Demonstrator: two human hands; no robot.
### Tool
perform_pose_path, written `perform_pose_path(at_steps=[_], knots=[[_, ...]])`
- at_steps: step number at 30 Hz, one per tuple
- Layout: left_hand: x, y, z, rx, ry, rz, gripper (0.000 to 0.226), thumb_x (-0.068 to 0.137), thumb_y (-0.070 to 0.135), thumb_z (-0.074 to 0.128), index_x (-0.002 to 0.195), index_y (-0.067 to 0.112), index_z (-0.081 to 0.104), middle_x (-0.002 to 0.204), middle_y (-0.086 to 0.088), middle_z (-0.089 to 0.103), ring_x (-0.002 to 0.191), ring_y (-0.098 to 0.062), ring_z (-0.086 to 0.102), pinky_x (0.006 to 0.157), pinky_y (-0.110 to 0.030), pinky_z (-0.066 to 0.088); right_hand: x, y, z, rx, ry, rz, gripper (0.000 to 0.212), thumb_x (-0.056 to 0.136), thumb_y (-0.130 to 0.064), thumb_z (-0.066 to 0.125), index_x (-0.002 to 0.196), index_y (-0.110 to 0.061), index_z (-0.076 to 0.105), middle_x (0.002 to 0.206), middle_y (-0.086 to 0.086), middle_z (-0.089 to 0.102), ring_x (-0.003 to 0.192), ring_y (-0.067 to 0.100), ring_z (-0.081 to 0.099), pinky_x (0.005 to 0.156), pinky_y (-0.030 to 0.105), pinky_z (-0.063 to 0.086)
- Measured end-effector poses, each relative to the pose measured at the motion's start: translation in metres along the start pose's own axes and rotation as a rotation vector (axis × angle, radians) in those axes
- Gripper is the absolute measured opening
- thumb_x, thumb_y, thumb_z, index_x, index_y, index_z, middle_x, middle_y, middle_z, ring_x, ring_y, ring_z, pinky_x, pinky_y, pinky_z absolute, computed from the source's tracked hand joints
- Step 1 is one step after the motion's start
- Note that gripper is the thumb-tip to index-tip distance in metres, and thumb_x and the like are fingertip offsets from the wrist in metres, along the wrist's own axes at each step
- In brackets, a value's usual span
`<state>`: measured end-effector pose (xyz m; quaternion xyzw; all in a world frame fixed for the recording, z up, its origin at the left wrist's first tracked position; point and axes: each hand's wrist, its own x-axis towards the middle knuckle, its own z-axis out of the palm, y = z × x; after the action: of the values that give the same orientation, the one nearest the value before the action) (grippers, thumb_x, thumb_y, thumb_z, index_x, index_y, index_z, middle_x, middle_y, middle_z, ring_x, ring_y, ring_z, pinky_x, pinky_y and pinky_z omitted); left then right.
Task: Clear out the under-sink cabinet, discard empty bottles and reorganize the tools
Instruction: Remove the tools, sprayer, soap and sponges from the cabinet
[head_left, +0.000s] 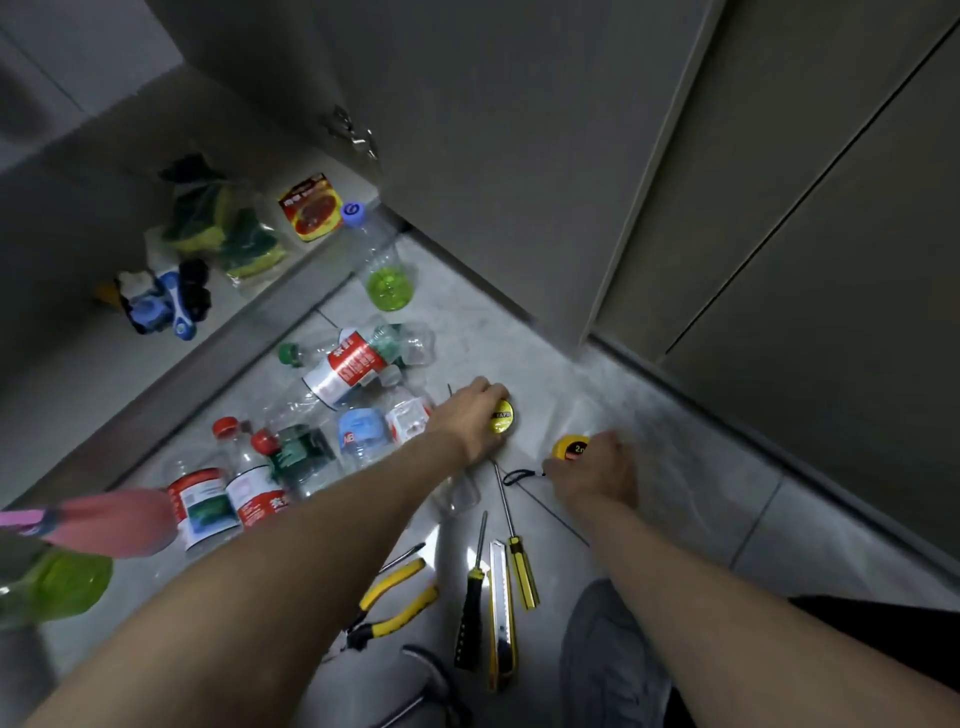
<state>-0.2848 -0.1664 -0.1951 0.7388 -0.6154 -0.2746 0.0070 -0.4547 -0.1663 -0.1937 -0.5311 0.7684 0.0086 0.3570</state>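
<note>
My left hand (475, 415) curls over a round yellow tape measure (503, 417) on the grey tile floor (675, 467), fingers wrapped on its far edge. My right hand (592, 475) grips a second yellow tape measure (570, 447) just beside it, its black wrist loop (519, 475) trailing left on the tile. Between my forearms the tools lie roughly parallel, long axes running toward me: a yellow-handled screwdriver (514, 545) with its tip near my left wrist, a black-handled screwdriver (474, 597), a yellow utility knife (501, 613), and yellow-handled pliers (387, 608) angled left. Under and left of my left forearm, clear plastic bottles (353, 364) lie jumbled on their sides, crowding the way to the open cabinet (104, 364), where sponges (228, 234) and a red packet (310, 207) sit.
</note>
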Motion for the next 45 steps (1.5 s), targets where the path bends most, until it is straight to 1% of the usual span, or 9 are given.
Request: perform_pose_path(at_steps=[5,14,19,22,28,31,34,40,45], knots=[[0.031,-0.011,0.031,0.001,-0.029,0.031,0.058,0.084,0.024,0.066,0.139,0.027,0.047,0.133,-0.001,0.043,0.124,-0.026,0.046,0.092,-0.041,0.048,0.009,0.007,0.038,-0.033,0.050,-0.032,0.057,0.083,-0.028,0.075,0.129,-0.011,0.045,0.134,0.013,0.045,0.120,0.036,0.051,0.090,0.041,0.051],[0.022,-0.009,0.017,0.098,0.029,0.014,0.056,0.084,0.029,0.069,0.135,0.022,0.046,0.129,-0.006,0.046,0.120,-0.030,0.047,0.091,-0.041,0.042,0.012,0.006,0.040,-0.038,0.084,-0.108,0.059,0.078,-0.029,0.077,0.128,-0.012,0.050,0.134,0.012,0.043,0.126,0.033,0.042,0.095,0.042,0.047],[-0.008,-0.031,-0.040,0.122,0.024,-0.036,0.026,0.087,0.037,0.058,0.108,0.023,0.063,0.116,-0.008,0.064,0.111,-0.031,0.059,0.077,-0.034,0.041,0.000,-0.015,0.019,0.105,0.049,-0.169,0.042,0.087,-0.014,0.062,0.129,-0.008,0.056,0.138,0.015,0.046,0.128,0.034,0.046,0.102,0.044,0.044],[-0.035,-0.059,-0.083,0.177,0.046,-0.063,0.028,0.090,0.043,0.054,0.098,0.020,0.067,0.108,-0.010,0.068,0.103,-0.032,0.063,0.070,-0.030,0.038,-0.018,-0.044,0.010,0.129,0.048,-0.280,0.038,0.088,-0.011,0.059,0.126,-0.010,0.059,0.135,0.014,0.049,0.126,0.033,0.047,0.101,0.043,0.044],[-0.095,-0.148,-0.179,0.425,0.051,-0.107,0.032,0.091,0.043,0.053,0.105,0.018,0.066,0.112,-0.013,0.066,0.102,-0.033,0.063,0.068,-0.030,0.037,-0.071,-0.140,0.022,0.236,-0.043,-0.547,0.034,0.086,-0.005,0.056,0.116,-0.018,0.065,0.120,0.003,0.064,0.105,0.023,0.061,0.090,0.032,0.047],[-0.110,-0.204,-0.220,0.468,0.031,-0.204,0.033,0.091,0.036,0.052,0.114,0.016,0.064,0.117,-0.015,0.063,0.105,-0.034,0.061,0.072,-0.030,0.038,-0.097,-0.181,0.037,0.236,-0.101,-0.699,0.030,0.085,-0.003,0.054,0.102,-0.022,0.068,0.094,-0.006,0.071,0.089,0.017,0.065,0.086,0.036,0.053],[-0.118,-0.262,-0.236,0.415,0.114,-0.300,0.027,0.092,0.041,0.049,0.107,0.021,0.061,0.116,-0.012,0.064,0.097,-0.032,0.060,0.071,-0.029,0.037,-0.112,-0.223,0.057,0.194,-0.147,-0.783,0.026,0.086,-0.007,0.053,0.095,-0.025,0.069,0.082,-0.005,0.071,0.085,0.022,0.067,0.082,0.039,0.056],[-0.112,-0.371,-0.219,0.195,0.299,-0.610,0.036,0.092,0.037,0.051,0.119,0.015,0.062,0.121,-0.013,0.063,0.111,-0.033,0.061,0.075,-0.033,0.042,-0.128,-0.315,0.112,0.037,-0.219,-0.928,0.020,0.092,-0.013,0.054,0.103,-0.023,0.068,0.099,0.003,0.072,0.097,0.027,0.066,0.091,0.044,0.054],[-0.079,-0.411,-0.208,-0.142,0.587,-0.668,0.040,0.097,0.027,0.051,0.135,0.013,0.049,0.137,-0.015,0.051,0.124,-0.035,0.052,0.094,-0.042,0.047,-0.137,-0.381,0.160,-0.104,-0.175,-1.066,0.016,0.092,-0.020,0.059,0.103,-0.025,0.069,0.098,-0.001,0.071,0.096,0.024,0.066,0.086,0.041,0.055]])
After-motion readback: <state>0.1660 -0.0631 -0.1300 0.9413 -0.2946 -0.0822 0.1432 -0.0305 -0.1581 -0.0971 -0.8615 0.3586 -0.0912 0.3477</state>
